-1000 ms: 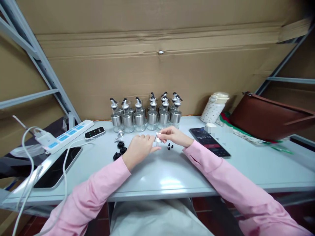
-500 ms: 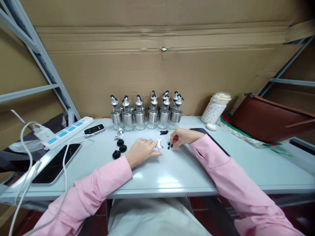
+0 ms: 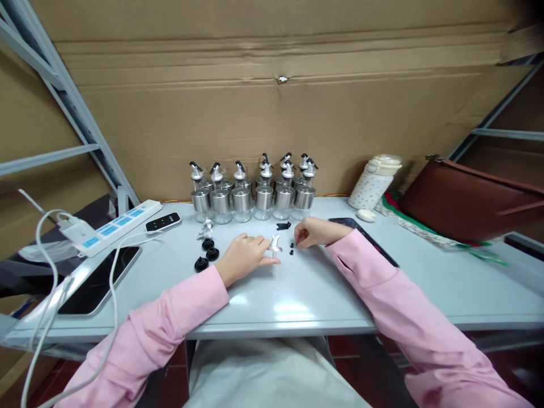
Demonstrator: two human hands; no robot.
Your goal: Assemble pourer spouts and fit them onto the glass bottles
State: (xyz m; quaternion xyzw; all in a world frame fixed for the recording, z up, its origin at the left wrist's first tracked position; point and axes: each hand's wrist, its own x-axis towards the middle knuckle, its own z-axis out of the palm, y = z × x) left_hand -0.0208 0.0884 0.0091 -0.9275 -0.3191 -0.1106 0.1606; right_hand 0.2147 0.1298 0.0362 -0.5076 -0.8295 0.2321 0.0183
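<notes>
My left hand (image 3: pixel 245 256) grips a silver pourer spout (image 3: pixel 275 245) between thumb and fingers, its forked end pointing up. Just right of it, my right hand (image 3: pixel 312 233) is closed in a pinch above the table; what sits between its fingertips is hidden. Close to those fingertips lie two tiny black pieces (image 3: pixel 292 249). Behind them rest small black levers (image 3: pixel 283 225). Left of my left hand are three round black stoppers (image 3: pixel 207 244), with more silver spout parts (image 3: pixel 206 229) behind them.
Glass bottles with steel bands (image 3: pixel 242 200) and pourer tops stand in rows at the back. A dotted tumbler (image 3: pixel 370 184), a white oval object (image 3: pixel 366 215), a brown bag (image 3: pixel 471 198) and a dark tablet (image 3: pixel 374 245) are right. Left are a power strip (image 3: pixel 121 225) and phone (image 3: pixel 97 283).
My right hand has closed its fingertips and shifted slightly up. A third small black piece by its fingertips no longer shows. The left hand still holds the spout, now turned slightly.
</notes>
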